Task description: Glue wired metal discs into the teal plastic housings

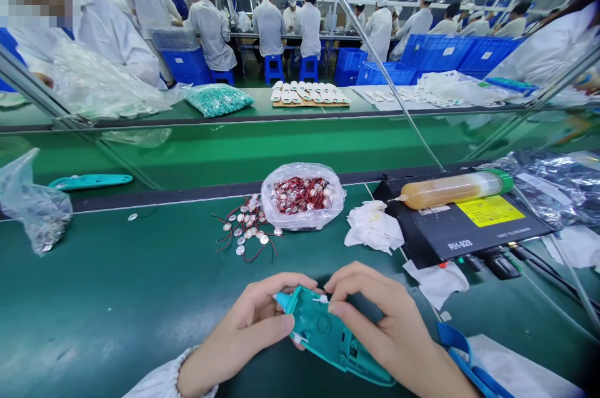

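My left hand (262, 310) is closed around the narrow end of a teal plastic housing half (323, 326), its thumb on the near rim. The housing lies with its hollow inside up, showing a moulded ring and ribs. My right hand (379, 310) bends over the far rim, with thumb and forefinger pinched at a small white plastic part (321, 299). Another small white piece (300, 338) sits at the near rim beside my left thumb. Beyond my hands, a plastic bag (269, 195) holds metal discs with red wires (302, 195), and several more discs (241, 229) lie beside it.
At right stands a black RH-928 box (450, 245) with an amber syringe (450, 190) on top. Crumpled tissue (374, 226) lies beside it. A clear bag (40, 210) and a teal shell (91, 181) are at left. A blue strap (462, 351) circles near my right wrist.
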Available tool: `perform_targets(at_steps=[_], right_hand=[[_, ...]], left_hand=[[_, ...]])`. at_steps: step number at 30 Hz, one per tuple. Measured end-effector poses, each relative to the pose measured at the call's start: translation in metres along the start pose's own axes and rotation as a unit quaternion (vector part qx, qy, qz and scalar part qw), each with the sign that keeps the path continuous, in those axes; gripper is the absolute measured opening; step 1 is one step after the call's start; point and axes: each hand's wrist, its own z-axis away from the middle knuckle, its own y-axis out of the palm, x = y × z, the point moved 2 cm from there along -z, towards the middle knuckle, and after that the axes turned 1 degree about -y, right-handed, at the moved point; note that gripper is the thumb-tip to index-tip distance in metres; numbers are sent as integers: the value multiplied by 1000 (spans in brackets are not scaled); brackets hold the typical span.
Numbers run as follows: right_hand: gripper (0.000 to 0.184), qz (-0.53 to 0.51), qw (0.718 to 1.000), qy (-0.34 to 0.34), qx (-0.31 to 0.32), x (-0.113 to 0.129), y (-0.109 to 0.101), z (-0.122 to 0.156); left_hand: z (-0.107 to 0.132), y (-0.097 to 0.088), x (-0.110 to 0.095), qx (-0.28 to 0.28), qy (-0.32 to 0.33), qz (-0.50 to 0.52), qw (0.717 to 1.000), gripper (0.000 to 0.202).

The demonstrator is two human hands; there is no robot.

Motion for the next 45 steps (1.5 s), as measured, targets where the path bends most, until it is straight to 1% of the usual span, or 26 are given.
perform_targets(at_steps=[3, 6, 9, 12, 19, 24, 28, 30, 33, 35, 37, 41, 45], right_hand=[[11, -24, 997, 77, 13, -10, 4, 0], [12, -34, 989, 143, 26, -19, 6, -2], [12, -41, 985, 167, 33, -24, 8, -3], [12, -25, 985, 165, 34, -26, 10, -3], [13, 10, 992, 121, 30, -25, 13, -2], [13, 37, 996, 79, 14, -21, 13, -1], [13, 57, 997, 49, 13, -20, 14, 0], [13, 63, 998, 21, 8, -19, 15, 1], [12, 83, 996, -46, 1, -17, 15, 3], [11, 107, 990, -88, 6, -15, 14, 4], [11, 131, 985, -112, 11, -12, 13, 6], [9, 162, 977, -141, 3, -5, 10, 10], [9, 179, 971, -160, -3, 0, 9, 9]], left_hand=[[-3, 1, 4, -42, -26, 2, 999, 28], [-7, 2, 10, -60, -53, -18, 997, 27], [-9, 1, 15, -61, -61, -24, 996, 27], [-9, -1, 18, -63, -69, -21, 995, 29], [-8, 1, 17, -66, -80, -25, 994, 34], [-10, 3, 16, -68, -84, -19, 994, 33], [-10, 4, 15, -61, -76, -14, 995, 32], [-10, 4, 14, -56, -71, -16, 996, 32], [-8, 5, 13, -46, -68, -22, 996, 31], [-7, 4, 11, -48, -59, -31, 997, 28], [-5, 4, 9, -52, -39, -45, 997, 25], [-2, 5, 4, -39, 0, -63, 997, 24], [-1, 6, 0, -14, 8, -64, 998, 28]])
